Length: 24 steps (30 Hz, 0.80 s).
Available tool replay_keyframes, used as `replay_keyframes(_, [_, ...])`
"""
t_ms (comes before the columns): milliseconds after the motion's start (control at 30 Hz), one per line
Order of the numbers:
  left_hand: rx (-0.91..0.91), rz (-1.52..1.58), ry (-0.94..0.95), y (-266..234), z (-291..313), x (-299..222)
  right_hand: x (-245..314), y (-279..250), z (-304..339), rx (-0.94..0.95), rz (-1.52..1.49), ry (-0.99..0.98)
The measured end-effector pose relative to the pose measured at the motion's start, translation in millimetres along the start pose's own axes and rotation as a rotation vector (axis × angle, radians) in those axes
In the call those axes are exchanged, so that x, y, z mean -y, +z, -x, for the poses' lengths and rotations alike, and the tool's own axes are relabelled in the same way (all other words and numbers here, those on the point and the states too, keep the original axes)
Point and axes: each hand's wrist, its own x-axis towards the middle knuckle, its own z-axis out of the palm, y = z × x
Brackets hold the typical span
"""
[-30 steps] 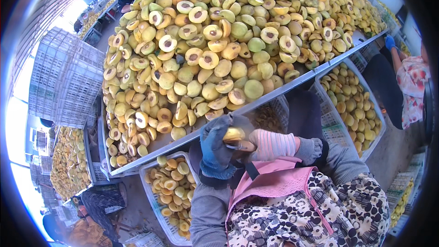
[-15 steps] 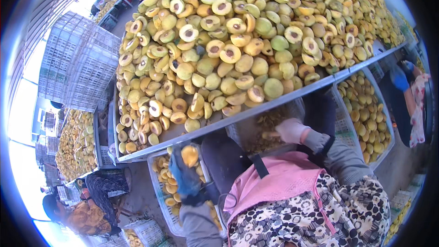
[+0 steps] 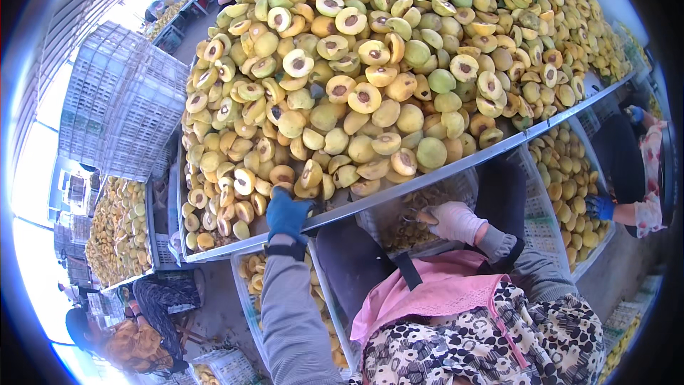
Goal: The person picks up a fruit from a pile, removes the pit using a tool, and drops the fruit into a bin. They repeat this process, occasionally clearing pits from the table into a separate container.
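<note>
My left hand (image 3: 287,215), in a blue glove, reaches over the metal table rim (image 3: 342,212) at the front of a heap of halved yellow peaches (image 3: 331,89). Its fingertips are against the nearest halves; whether they grip one is hidden. Above my lap, my right hand (image 3: 456,222), in a pale glove, is closed round a small pitting tool (image 3: 425,217) with a wooden handle and a thin metal end. The tool is over a container (image 3: 467,184) with brownish pits and scraps in it. Left of my knee, a white crate (image 3: 251,299) holds peach halves, partly covered by my left forearm.
On the right, another crate (image 3: 531,193) of peaches stands by a co-worker's blue-gloved hand (image 3: 600,207). Stacked crates (image 3: 117,100) rise at the left. A second peach table (image 3: 117,225) and a seated person (image 3: 139,342) are farther left.
My left hand has moved from above the left crate up to the heap, and the peach half it had is gone from view. The co-worker's gloved hand has come down to the right crate.
</note>
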Motion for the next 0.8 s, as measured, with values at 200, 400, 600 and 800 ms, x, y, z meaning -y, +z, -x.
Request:
replay_keyframes(200, [-0.017,1.339,0.201,-19.2,54.2,-41.4,35.4,-45.8,21.4,-0.285,-0.330,-0.148])
replay_keyframes(400, [0.042,1.332,0.363,-12.1,115.0,-115.0,83.8,-70.8,37.5,-0.376,-0.302,-0.328])
replay_keyframes(600, [-0.023,1.124,0.500,-11.1,143.7,-149.1,77.1,-67.2,46.9,-0.383,-0.228,-0.305])
replay_keyframes(800, [-0.191,0.868,0.600,13.4,141.2,-140.5,76.0,-59.9,46.0,-0.292,-0.176,-0.273])
